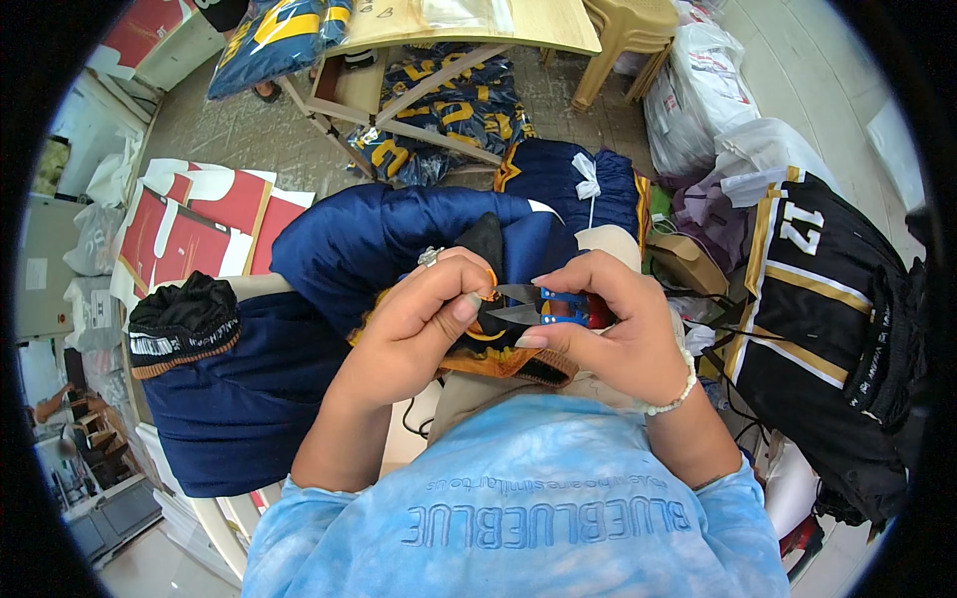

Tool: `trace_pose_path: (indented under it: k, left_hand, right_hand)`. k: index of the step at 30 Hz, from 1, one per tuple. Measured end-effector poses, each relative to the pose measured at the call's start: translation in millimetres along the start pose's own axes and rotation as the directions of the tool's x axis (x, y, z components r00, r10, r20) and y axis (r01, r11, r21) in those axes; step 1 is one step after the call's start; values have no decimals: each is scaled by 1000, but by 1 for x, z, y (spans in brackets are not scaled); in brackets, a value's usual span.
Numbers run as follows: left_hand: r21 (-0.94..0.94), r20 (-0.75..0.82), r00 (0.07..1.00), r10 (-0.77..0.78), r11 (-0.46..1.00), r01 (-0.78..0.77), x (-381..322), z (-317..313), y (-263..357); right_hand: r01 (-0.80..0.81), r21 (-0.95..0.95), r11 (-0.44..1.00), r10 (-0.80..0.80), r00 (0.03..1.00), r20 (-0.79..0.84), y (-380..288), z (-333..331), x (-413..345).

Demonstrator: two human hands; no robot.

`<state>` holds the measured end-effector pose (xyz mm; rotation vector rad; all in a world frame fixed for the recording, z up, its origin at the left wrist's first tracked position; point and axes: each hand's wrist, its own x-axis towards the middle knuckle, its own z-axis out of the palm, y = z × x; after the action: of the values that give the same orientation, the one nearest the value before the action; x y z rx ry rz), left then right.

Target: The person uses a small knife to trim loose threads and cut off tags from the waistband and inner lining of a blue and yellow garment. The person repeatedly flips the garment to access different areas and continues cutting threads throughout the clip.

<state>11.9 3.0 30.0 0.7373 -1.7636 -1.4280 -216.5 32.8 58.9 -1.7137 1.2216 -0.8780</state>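
Note:
My left hand [426,321], with a ring on one finger, pinches the orange-and-black edge of a navy garment [471,362] over my lap. In my right hand [620,321] is a pair of blue-handled thread snips [564,306], held between thumb and fingers. Its two metal blades are spread, and their tips point left, close to my left fingertips and the pinched edge. Shiny navy fabric [396,224] is heaped just beyond my hands. The trim and elastic waistband partly show below my left hand; my fingers hide the exact spot being pinched.
Navy garments tied with a white strip [587,179] lie ahead. Black shorts [807,299] hang at right, navy ones [232,404] at left. Beyond are a wooden table [463,26], stacked plastic stools [628,37], red printed sheets [202,224] and a white plastic bag [699,90].

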Motion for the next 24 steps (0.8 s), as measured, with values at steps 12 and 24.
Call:
trace_pose_path:
  k: [12, 24]
  left_hand:
    - [63, 13, 1000, -4, 998, 3, 2, 0, 5]
    - [9, -17, 1000, -21, 1000, 21, 0, 0, 1]
  right_hand:
    - [190, -159, 969, -204, 976, -73, 1, 1, 2]
    - [236, -142, 961, -258, 951, -168, 10, 4, 5]
